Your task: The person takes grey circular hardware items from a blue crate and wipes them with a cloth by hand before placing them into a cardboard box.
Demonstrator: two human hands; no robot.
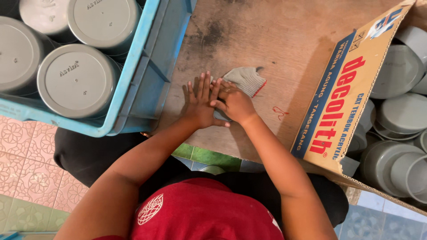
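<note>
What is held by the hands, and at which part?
The right hand pinches the grey glove at its cuff end; the left hand lies flat beside it.

The right hand (235,103) covers the near end of the grey knitted glove (245,80), so how its grip closes on the fabric cannot be told. The blue crate (147,66) and its grey caps (75,80) run off the top-left edge. The cardboard box (351,89) is cut off at the right.

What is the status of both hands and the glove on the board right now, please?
Left hand flat on wooden board, fingers spread. Right hand on grey glove, pressing its near end. Blue crate and cardboard box flank them, not touching.
</note>
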